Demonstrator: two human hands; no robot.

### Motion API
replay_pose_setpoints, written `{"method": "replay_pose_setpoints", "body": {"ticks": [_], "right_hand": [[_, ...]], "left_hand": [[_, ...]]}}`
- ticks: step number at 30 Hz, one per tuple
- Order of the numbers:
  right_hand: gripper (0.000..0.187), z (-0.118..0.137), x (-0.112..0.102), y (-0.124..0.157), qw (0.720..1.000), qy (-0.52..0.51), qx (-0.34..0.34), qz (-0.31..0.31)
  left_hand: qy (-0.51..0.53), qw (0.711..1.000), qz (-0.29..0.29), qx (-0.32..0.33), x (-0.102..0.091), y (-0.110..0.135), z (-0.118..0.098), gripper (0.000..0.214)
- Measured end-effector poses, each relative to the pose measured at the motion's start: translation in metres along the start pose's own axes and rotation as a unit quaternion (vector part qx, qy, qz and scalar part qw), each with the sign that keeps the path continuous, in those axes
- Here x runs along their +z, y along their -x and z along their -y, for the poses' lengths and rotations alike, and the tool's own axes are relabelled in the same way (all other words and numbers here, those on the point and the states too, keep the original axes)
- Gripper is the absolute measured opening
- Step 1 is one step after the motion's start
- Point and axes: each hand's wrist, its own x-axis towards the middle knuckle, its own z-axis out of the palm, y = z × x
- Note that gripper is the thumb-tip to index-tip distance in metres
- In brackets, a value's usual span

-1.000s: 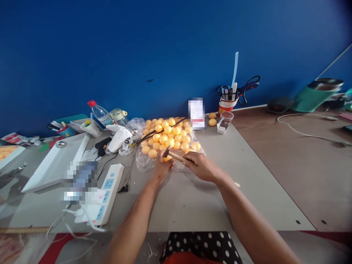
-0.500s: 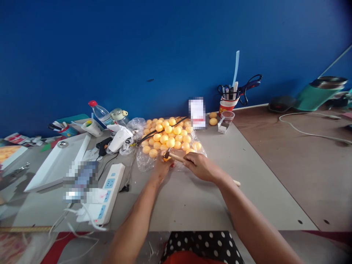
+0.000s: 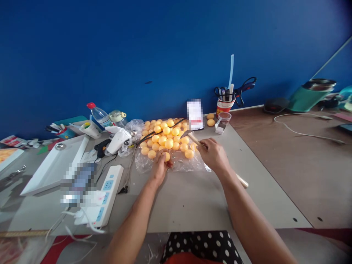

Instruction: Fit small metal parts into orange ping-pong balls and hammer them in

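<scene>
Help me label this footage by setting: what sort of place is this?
Probably a small workshop or craft bench: the right hand holds a hammer, orange balls are heaped ahead, and a power strip lies on the desk.

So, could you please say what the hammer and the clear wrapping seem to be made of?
Hammer: handle likely matt wood, being pale tan; dark head probably metal, finish unclear. Clear wrapping: apparently thin, glossy plastic, given its crinkles and highlights.

White power strip (image 3: 109,196); red-capped bottle (image 3: 99,114); shallow white tray (image 3: 62,161); green tumbler (image 3: 305,99); blue wall (image 3: 165,55)
</scene>
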Motion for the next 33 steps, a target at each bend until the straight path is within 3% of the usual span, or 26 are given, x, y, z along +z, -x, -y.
{"method": "replay_pose_setpoints", "body": {"ticks": [7, 14, 25, 33], "right_hand": [[0.021, -0.008, -0.002, -0.008, 0.990, 0.082, 0.106, 0.035], [0.024, -0.015, 0.001, -0.012, 0.977, 0.119, 0.162, 0.073], [0.027, -0.022, 0.007, -0.014, 0.965, 0.148, 0.180, 0.117], [0.030, -0.021, 0.007, -0.015, 0.962, 0.151, 0.197, 0.117]], "left_hand": [[0.025, 0.999, 0.010, -0.018, 0.000, -0.001, -0.003, 0.031], [0.008, 0.999, 0.022, -0.024, -0.003, -0.001, -0.001, 0.033], [-0.048, 0.998, 0.012, -0.028, -0.001, 0.002, -0.005, 0.031], [-0.059, 0.997, 0.042, 0.007, 0.000, 0.003, -0.005, 0.021]]}}
